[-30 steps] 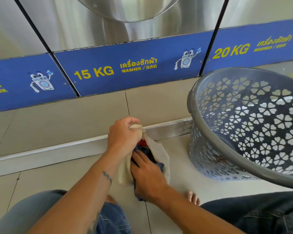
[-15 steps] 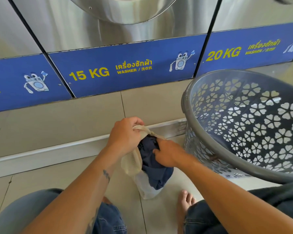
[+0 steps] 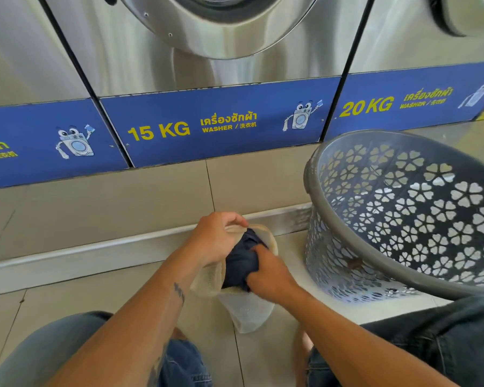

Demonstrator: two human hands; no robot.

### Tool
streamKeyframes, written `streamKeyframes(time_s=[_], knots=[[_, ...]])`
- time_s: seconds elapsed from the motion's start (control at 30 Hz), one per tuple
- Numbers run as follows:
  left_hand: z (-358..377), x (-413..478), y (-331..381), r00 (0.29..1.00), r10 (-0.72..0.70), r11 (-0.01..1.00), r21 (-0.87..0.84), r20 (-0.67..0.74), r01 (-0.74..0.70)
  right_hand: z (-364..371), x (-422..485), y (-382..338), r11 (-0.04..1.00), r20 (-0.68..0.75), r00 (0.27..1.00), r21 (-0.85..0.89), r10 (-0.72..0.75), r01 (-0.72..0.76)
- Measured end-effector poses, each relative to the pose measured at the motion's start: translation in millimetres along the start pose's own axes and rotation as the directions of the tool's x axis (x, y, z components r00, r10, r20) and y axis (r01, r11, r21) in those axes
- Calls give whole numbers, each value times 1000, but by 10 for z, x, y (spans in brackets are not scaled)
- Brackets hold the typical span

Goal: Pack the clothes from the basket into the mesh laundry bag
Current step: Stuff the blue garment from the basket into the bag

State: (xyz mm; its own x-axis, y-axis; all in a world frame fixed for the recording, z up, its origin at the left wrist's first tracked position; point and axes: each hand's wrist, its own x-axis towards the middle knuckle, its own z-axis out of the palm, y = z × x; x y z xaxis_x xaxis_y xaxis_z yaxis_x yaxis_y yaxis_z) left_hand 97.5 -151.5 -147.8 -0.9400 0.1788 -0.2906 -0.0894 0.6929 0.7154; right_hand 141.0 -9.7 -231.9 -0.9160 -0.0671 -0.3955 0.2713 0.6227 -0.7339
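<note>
A cream and white mesh laundry bag (image 3: 246,311) stands on the floor between my knees. My left hand (image 3: 215,238) grips its upper rim and holds the mouth open. A dark navy garment (image 3: 241,258) bulges out of the bag's mouth. My right hand (image 3: 268,272) grips the garment from the right, its fingers curled into the cloth. The grey plastic basket (image 3: 403,216) with flower-shaped holes stands tilted to the right, and no clothes show inside it.
Steel washing machines (image 3: 207,65) with blue 15 KG and 20 KG labels line the wall ahead, above a tiled plinth (image 3: 123,202) and a metal kick strip. My denim-clad knees and a bare foot (image 3: 302,347) frame the bag.
My right hand came out of the bag, then moved back onto the navy garment at the bag's mouth. My view has shifted upward. My left hand kept its hold on the rim.
</note>
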Motion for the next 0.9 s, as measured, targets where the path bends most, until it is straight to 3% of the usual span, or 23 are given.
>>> streamKeyframes(time_s=[0.07,0.13,0.2,0.27,0.33,0.5,0.57,0.63,0.73,0.83,0.9], knots=[[-9,2,-1,1000,6,1000,-30,4,-6,-17,64,-182,989,-81,995,133,-56,66],[-23,36,28,1000,18,998,-63,-21,-19,28,136,-236,986,-120,990,144,-69,86],[-30,66,71,999,33,995,-91,-42,-37,138,179,-108,994,-83,991,-26,-104,102],[-32,104,101,998,31,994,-105,-61,-38,240,218,118,919,7,996,-387,-86,82],[-41,142,100,994,0,994,-106,-107,-11,256,254,270,856,41,999,-514,-28,45],[-14,246,20,978,-81,996,-61,-192,71,-4,307,179,964,242,970,-265,26,40],[-13,256,29,974,-102,995,-42,-203,95,-116,301,148,971,181,983,-232,-14,56],[-5,251,38,974,-106,994,-15,-199,105,-136,249,124,923,-27,995,-377,-98,80],[27,240,22,975,-98,994,27,-201,106,-69,146,16,845,-247,936,-528,-251,87],[24,239,21,973,-89,994,37,-215,99,71,127,3,806,-175,926,-563,-334,184],[11,236,24,974,-75,996,23,-213,82,178,102,97,798,-30,963,-567,-267,204]])
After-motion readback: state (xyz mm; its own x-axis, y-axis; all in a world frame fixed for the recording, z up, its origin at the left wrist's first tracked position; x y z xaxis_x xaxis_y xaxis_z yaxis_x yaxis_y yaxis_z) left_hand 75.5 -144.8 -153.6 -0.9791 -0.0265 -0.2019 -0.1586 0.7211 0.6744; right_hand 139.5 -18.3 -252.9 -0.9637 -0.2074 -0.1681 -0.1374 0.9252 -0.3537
